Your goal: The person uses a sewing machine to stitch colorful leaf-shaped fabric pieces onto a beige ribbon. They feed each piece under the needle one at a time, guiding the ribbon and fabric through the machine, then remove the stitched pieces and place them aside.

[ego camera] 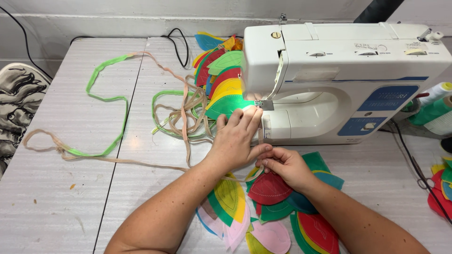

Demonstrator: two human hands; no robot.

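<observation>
Left hand (238,136) flat, open, fingers by needle. Right hand (286,165) pinches tape (141,162) over red leaf (268,189). Sewing machine (343,70) behind; leaf pile (221,70), spools (435,106) on bench (61,188).

We see our own two bare forearms, no sleeves reaching the wrists. Our left hand (237,138) and right hand (285,165) wear no gloves, rings, watch or bracelets; the fingernails are short and unpainted.
</observation>
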